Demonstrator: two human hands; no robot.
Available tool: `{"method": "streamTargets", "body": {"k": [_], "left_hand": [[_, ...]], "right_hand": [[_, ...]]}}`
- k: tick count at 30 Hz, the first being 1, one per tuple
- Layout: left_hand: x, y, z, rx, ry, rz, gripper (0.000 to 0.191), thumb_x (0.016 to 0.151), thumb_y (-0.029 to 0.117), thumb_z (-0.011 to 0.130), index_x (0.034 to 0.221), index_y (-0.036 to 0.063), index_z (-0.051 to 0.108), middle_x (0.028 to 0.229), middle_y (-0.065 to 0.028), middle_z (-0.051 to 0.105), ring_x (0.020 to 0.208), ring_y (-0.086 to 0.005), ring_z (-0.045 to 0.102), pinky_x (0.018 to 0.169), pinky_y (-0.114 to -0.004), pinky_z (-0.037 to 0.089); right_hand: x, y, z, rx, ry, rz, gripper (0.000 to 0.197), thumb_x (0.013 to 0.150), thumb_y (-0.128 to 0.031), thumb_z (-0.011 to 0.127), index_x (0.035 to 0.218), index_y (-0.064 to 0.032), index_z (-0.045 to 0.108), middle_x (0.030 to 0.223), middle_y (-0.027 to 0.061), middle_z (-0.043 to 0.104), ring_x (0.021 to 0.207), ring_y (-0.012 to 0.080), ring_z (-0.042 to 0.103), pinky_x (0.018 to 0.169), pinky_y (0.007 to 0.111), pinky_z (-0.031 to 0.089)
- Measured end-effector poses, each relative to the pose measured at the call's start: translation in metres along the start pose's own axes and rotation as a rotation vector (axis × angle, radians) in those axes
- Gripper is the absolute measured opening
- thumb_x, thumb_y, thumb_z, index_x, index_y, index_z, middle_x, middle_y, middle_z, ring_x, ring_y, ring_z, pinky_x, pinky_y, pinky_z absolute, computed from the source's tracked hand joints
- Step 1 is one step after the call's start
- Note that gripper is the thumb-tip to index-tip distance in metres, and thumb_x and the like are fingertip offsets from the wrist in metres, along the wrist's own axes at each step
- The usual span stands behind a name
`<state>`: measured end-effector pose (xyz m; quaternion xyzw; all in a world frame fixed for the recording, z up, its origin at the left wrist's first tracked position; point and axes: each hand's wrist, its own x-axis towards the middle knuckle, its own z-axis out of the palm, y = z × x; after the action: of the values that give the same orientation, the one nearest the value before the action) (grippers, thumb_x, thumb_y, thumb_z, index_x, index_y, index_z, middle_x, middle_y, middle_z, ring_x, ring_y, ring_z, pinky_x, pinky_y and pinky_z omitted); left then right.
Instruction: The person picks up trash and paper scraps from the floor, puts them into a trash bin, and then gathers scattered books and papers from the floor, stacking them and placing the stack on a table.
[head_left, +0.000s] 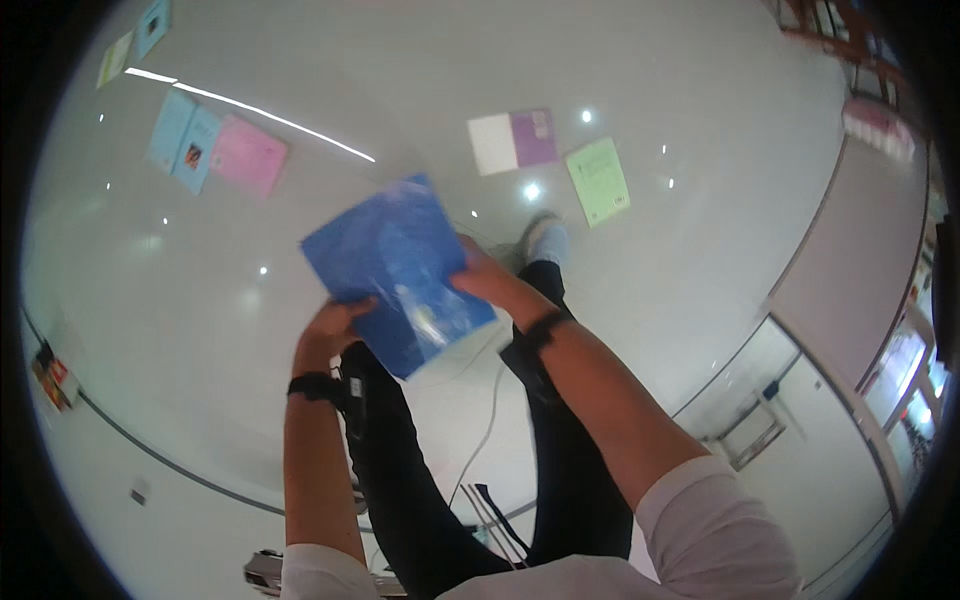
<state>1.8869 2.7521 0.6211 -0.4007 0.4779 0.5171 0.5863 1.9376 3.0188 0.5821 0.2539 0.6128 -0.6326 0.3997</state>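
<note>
Between my hands I hold a blue glossy folder or booklet, tilted, above the shiny tiled floor. My left hand grips its lower left edge with the thumb on top. On the opposite edge, my right hand has its thumb over the cover and its fingers beneath. Farther out on the floor lie a white-and-purple booklet and a light green booklet. To the left, a pink booklet touches or overlaps a light blue open one.
My shoe stands close to the green booklet. At the far upper left are another blue booklet and a yellowish one. A grey cable runs between my legs. A white cabinet or wall panel stands at right.
</note>
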Motion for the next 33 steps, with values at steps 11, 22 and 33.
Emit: {"method": "streamTargets", "body": {"k": [11, 22, 33], "left_hand": [[0.15, -0.052, 0.188, 0.165, 0.433, 0.054, 0.04, 0.084, 0.02, 0.062, 0.118, 0.0016, 0.05, 0.113, -0.0103, 0.056, 0.097, -0.0208, 0.054, 0.078, -0.035, 0.046], [0.081, -0.049, 0.252, 0.033, 0.591, 0.271, 0.041, 0.086, 0.015, 0.062, 0.122, 0.0033, 0.047, 0.118, -0.0065, 0.053, 0.106, -0.0213, 0.05, 0.089, -0.033, 0.039], [-0.051, -0.005, 0.213, -0.462, 0.902, 0.34, 0.046, 0.086, 0.01, 0.06, 0.127, 0.0061, 0.041, 0.122, -0.0085, 0.048, 0.112, -0.0242, 0.05, 0.09, -0.038, 0.045]], "right_hand": [[0.033, 0.094, -0.251, -0.765, 0.401, 0.425, 0.053, 0.076, -0.034, 0.063, 0.12, -0.0096, 0.047, 0.12, 0.0099, 0.05, 0.113, 0.0301, 0.048, 0.089, 0.044, 0.045], [0.055, 0.118, -0.354, -0.805, 0.707, 0.368, 0.052, 0.067, -0.028, 0.073, 0.111, -0.0119, 0.052, 0.112, 0.0079, 0.054, 0.113, 0.0278, 0.046, 0.095, 0.043, 0.035], [0.131, 0.006, -0.243, -1.199, 0.369, -0.353, 0.037, 0.07, -0.029, 0.07, 0.099, -0.0075, 0.059, 0.119, 0.0068, 0.047, 0.121, 0.0295, 0.036, 0.096, 0.046, 0.037]]}}
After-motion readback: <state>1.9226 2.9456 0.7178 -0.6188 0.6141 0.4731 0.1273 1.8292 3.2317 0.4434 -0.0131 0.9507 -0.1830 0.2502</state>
